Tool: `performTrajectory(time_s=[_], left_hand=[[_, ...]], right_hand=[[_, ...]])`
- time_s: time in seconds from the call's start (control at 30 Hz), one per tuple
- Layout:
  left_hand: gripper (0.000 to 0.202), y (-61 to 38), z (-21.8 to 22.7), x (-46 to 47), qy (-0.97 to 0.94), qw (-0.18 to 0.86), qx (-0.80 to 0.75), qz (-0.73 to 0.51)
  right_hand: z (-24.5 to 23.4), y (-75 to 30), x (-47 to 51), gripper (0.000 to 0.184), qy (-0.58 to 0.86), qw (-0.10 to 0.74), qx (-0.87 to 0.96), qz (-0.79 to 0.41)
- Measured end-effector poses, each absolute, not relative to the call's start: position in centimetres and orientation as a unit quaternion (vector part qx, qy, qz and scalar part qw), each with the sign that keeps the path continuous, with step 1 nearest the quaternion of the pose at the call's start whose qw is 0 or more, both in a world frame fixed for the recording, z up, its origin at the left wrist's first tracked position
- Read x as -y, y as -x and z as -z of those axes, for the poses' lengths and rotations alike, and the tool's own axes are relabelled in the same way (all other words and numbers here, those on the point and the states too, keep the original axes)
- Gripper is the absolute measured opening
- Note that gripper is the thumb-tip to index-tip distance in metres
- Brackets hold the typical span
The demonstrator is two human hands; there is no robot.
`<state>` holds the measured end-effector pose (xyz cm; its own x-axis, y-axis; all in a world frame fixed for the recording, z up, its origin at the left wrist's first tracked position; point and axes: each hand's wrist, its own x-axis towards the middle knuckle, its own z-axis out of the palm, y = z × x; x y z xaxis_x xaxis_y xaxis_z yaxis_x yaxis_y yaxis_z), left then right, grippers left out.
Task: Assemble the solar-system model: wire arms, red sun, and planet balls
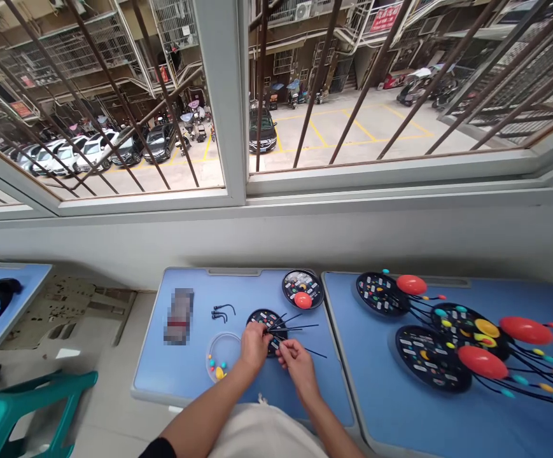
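A round black disc [257,315] with small printed pictures lies on the blue table, and several thin black rods [307,327] stick out from it to the right. My left hand [254,348] is closed at the inner ends of the rods, over the disc's middle. With thumb and forefinger my right hand [297,364] pinches one rod near the disc's lower right edge. Fingers hide part of the disc and the exact joint. Left of the hands is a clear round dish [208,357] with small coloured balls. Short bent black rods [219,314] lie above it.
Another round black disc [321,289] with a red ball [302,300] is at the back. On the right table [376,407] sit several assembled discs with rods and coloured balls [482,362]. A blurred object [179,317] lies left. A green stool [32,397] stands lower left.
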<state>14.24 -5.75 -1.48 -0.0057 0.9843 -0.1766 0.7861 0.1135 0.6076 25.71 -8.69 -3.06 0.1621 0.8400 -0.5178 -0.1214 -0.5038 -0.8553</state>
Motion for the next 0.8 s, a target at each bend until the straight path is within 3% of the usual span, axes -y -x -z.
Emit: performTrajectory(time_s=[0.1,0.37,0.5,0.57,0.8], left_hand=[[0.029,-11.9,0.7,5.6,-0.638,0.270,-0.703,-0.161],[0.016,-3.0,0.3,1.1,-0.552,0.218,-0.800,-0.089],[0.005,-2.2,0.2,-0.5,-0.524,0.261,-0.807,-0.075],[0.011,-2.3,-0.1,-0.8,-0.505,0.288,-0.809,-0.087],[0.013,-5.7,-2.0,1.7,-0.416,0.443,-0.766,-0.209]], right_hand=[[2.7,-26.3,8.7,0.028,0.645,0.408,0.271,-0.586],[2.1,-27.3,9.7,0.026,0.650,0.393,0.258,-0.598],[1.5,-27.2,9.5,0.027,0.646,0.392,0.259,-0.602],[1.1,-27.2,9.4,0.027,0.642,0.395,0.259,-0.604],[-0.3,-26.8,9.7,0.026,0.613,0.396,0.263,-0.631]])
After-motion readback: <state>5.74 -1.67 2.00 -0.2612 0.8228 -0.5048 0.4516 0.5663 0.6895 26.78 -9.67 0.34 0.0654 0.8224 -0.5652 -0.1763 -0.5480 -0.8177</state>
